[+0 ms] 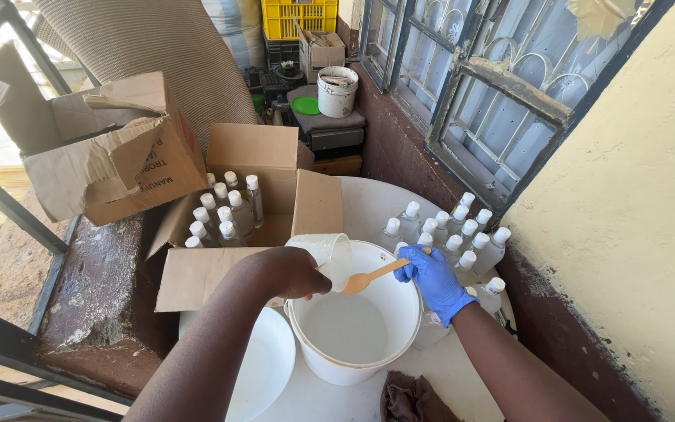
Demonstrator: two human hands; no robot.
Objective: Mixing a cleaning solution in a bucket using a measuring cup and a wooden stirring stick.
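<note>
while the left hand grips a white cup, tipped on its side over the white bucket, the right hand, in a blue glove, pinches the handle of a wooden spoon whose bowl sits at the cup's mouth. both hands are closed around what they hold, right above the bucket's far rim. the bucket stands on the round white counter, near the middle of the scene, and a shallow layer of pale liquid covers its bottom, so it looks mostly emptied or only just begun; which one cannot be told.

to the right, a cluster of small clear bottles with white caps stands capped on the counter, which reads as finished work. on the far left, more capped bottles sit upright in an open cardboard box, only partly filling it, so packing seems unfinished. a white lid lies near left of the bucket, and a brown cloth lies at the near edge.
</note>
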